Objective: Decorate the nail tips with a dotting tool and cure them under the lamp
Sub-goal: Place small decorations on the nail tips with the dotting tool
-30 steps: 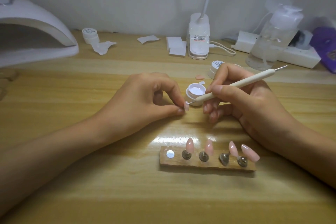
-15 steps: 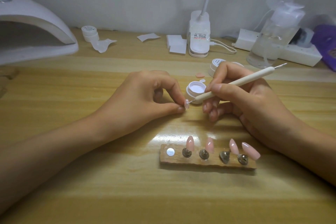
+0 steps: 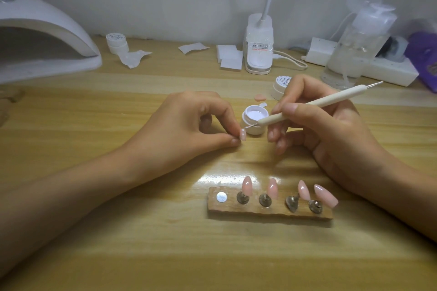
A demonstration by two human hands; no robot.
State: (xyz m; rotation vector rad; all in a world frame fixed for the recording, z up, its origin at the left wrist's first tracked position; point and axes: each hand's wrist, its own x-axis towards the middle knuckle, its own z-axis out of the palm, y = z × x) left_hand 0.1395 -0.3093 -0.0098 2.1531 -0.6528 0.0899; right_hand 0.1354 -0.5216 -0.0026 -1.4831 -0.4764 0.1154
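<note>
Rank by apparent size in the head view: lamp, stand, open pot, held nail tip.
1. Lamp, though the frame's left edge cuts it off.
2. Stand.
3. Open pot.
4. Nail tip, pinched by the left hand.

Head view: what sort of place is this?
Probably a nail-art desk, at home or in a small studio; can't tell which. A curing lamp sits at far left, pink nail tips stand on a wooden holder, and the right hand holds a dotting tool by an open gel pot.
</note>
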